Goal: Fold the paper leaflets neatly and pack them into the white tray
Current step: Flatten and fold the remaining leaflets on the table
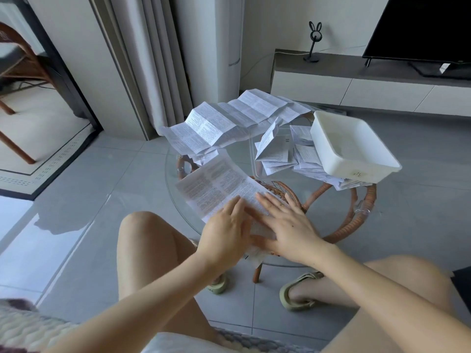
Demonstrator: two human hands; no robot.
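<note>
I'm seeing the leaflet (pixel 219 182) lying on the table's (pixel 244 151) near edge, its long axis running away up-left. The left grip (pixel 224 233) and right grip (pixel 288 225) are pressing its near end, fingers flat, clasping nothing. The white tray (pixel 362 171) is sitting apparently empty, far right, nearer the right grip.

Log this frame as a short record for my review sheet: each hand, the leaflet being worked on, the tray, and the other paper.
left hand: flat, fingers straight, pressing on the near leaflet
right hand: flat on the same leaflet, beside the left
near leaflet: lies on the glass table at its near edge
white tray: on the table's right, resting on loose papers, looks empty
long leaflet: unfolded, creased, across the far side
smaller leaflets: piled left of the tray
</note>
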